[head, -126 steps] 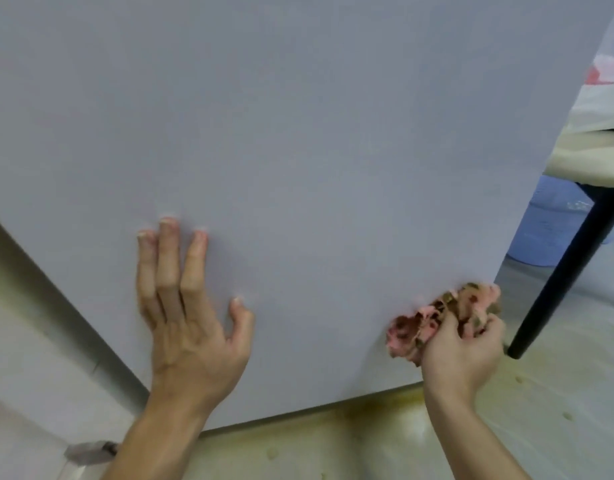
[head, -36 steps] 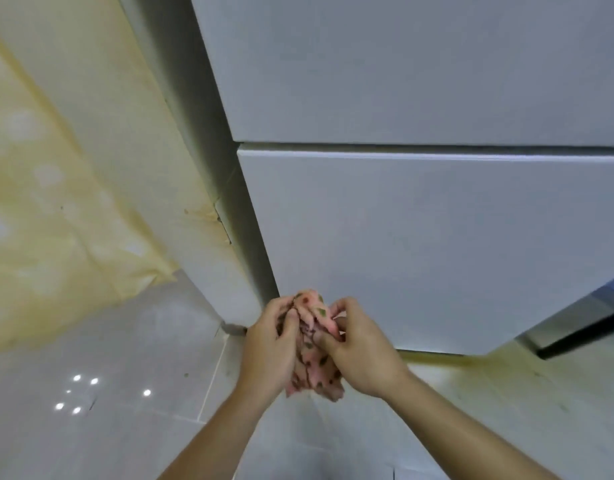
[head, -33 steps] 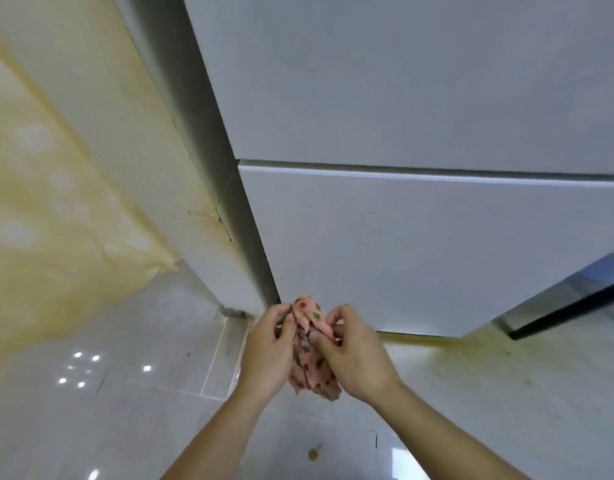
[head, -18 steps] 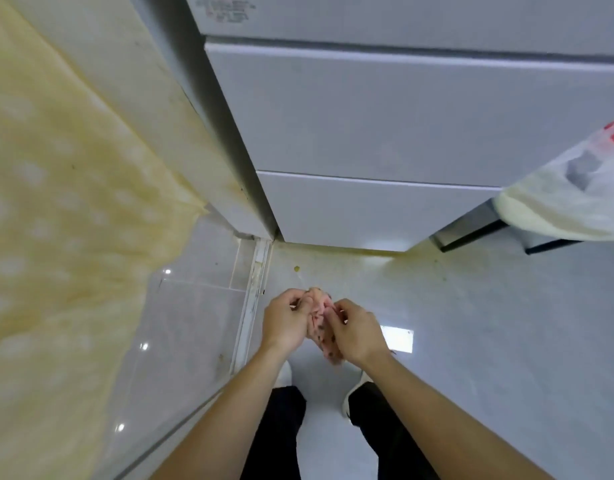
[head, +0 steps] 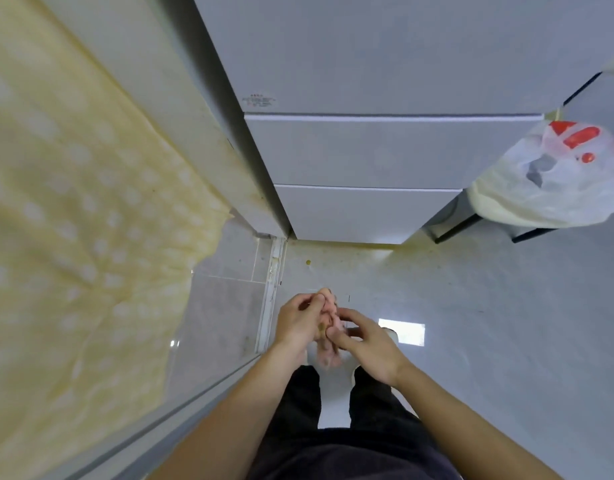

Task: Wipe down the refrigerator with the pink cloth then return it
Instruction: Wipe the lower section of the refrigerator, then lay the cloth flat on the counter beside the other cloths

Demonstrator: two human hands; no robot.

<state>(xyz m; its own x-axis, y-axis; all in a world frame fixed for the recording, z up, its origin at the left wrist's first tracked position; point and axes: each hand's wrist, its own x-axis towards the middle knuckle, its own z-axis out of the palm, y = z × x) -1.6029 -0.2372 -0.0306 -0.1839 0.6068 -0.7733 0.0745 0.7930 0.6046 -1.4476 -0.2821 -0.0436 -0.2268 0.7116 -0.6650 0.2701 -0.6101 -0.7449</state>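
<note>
The pale grey refrigerator (head: 385,150) rises in front of me, its stacked door panels filling the upper middle of the head view. A bunched pink cloth (head: 328,341) with dark spots hangs between my hands, out in front of my legs and well clear of the doors. My left hand (head: 298,322) pinches the top of the cloth. My right hand (head: 362,341) pinches it lower down from the right. Most of the cloth is hidden behind my fingers.
A yellow spotted curtain or sheet (head: 73,254) covers the left side. At the right, a white plastic bag (head: 548,178) with red print lies on a black-legged table. The pale floor (head: 489,323) has yellowish stains along the refrigerator's base.
I have stood up and drawn back from the refrigerator, so more of its doors show. The cloth went from my right hand alone on the door to both hands, away from it.
</note>
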